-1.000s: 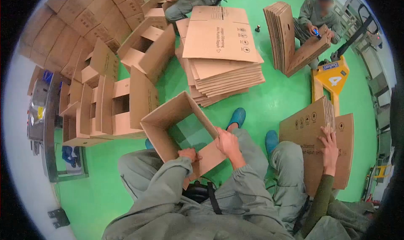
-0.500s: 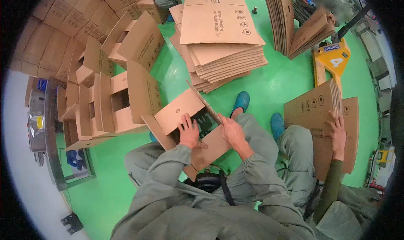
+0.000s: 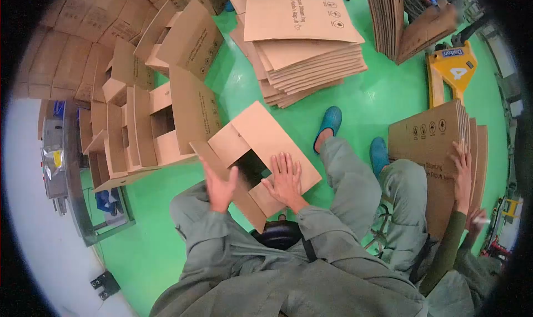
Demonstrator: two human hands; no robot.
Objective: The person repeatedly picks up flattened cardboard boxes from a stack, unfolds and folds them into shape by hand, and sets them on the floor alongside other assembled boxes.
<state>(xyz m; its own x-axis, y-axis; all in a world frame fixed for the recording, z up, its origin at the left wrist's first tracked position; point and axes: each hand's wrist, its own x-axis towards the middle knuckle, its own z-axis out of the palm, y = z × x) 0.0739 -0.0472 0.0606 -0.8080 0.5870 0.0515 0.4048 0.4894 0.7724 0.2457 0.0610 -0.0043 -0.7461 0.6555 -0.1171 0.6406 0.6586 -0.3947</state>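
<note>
A cardboard box (image 3: 277, 139) rests over my lap with a dark square gap between its folded flaps. My right hand (image 3: 286, 181) lies spread on the folded right-hand flap and the short near flap. My left hand (image 3: 219, 186) is raised at the outer side of the left flap (image 3: 236, 189), which still stands up at a slant. The fingers of that hand are stretched out, with the thumb apart.
Several opened boxes (image 3: 186, 108) stand at the left, before a wall of cartons (image 3: 72, 61). Flat cardboard (image 3: 302, 17) is stacked ahead. A co-worker's hand (image 3: 461, 175) touches folded cartons (image 3: 430, 139) at the right. Beyond are a yellow pallet jack (image 3: 455, 72) and another person.
The box's right-hand flap has been folded down. My right hand has moved from its edge onto it, and my left hand has gone from inside the box to the left flap's outer side.
</note>
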